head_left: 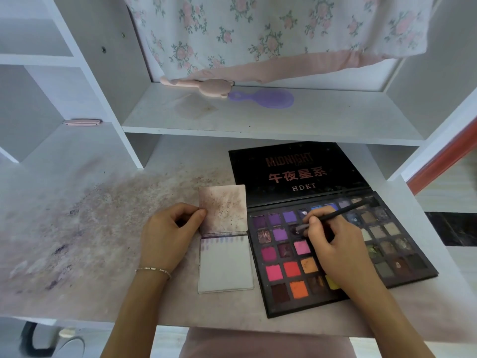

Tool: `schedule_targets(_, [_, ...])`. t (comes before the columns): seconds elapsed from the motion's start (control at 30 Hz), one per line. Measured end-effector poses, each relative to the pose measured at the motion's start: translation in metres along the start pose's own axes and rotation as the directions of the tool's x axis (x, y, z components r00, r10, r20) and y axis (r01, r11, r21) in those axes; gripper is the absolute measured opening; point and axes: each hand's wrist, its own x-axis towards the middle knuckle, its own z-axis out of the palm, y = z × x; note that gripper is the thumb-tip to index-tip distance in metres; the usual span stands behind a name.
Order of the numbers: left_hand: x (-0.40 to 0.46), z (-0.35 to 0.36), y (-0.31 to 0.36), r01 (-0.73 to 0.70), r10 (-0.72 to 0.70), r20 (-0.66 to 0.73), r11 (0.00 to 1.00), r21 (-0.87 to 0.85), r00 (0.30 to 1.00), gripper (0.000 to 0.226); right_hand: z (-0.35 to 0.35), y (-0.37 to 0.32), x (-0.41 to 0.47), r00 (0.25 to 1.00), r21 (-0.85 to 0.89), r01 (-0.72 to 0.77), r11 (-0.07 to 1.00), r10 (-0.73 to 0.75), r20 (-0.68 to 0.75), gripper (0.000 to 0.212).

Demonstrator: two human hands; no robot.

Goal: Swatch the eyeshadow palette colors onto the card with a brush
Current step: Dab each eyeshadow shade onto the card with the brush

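The open black eyeshadow palette (284, 298) lies on the desk at the right, its lid (296, 171) folded back flat. My right hand (333, 251) holds a thin black brush (340, 212), whose tip rests in a dark pan in the second row. To the palette's left lies the white card (225, 267), with a row of faint purple swatches along its top edge. A stained flap (223, 208) stands up behind the card, and my left hand (167, 228) pinches the flap's left edge.
Powder smears cover the desk (77, 228) at the left. On the shelf (258, 120) above lie a pink hand mirror (201, 85) and a purple brush (263, 98). Floral cloth (258, 29) hangs behind. Shelf uprights flank both sides.
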Motion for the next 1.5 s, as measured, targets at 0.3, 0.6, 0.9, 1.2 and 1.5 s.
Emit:
schedule_targets(0.3, [-0.001,-0.001,0.001,-0.004,0.004,0.001,1.000,-0.006,1.000,0.023,-0.001,-0.001,0.000,1.000,0.005,0.004,1.000,-0.004,-0.011,0.030])
schedule_targets(0.6, [-0.001,-0.001,0.002,0.002,-0.002,0.004,1.000,0.003,1.000,0.021,-0.001,-0.005,-0.002,0.997,0.051,-0.015,0.999,0.019,-0.074,0.034])
schedule_targets(0.9, [-0.001,-0.002,0.002,-0.011,0.011,0.009,1.000,0.014,1.000,0.019,0.024,-0.034,-0.009,0.995,0.266,-0.046,0.963,0.022,0.094,0.014])
schedule_targets(1.2, [0.000,-0.001,0.000,-0.009,0.009,0.006,1.000,-0.001,1.000,0.020,0.055,-0.054,-0.010,0.947,0.274,-0.052,0.960,-0.040,0.320,0.012])
schedule_targets(1.5, [-0.001,-0.002,0.000,-0.014,0.014,0.009,1.000,0.013,1.000,0.017,0.060,-0.052,-0.009,0.938,0.229,-0.071,0.971,-0.013,0.347,0.015])
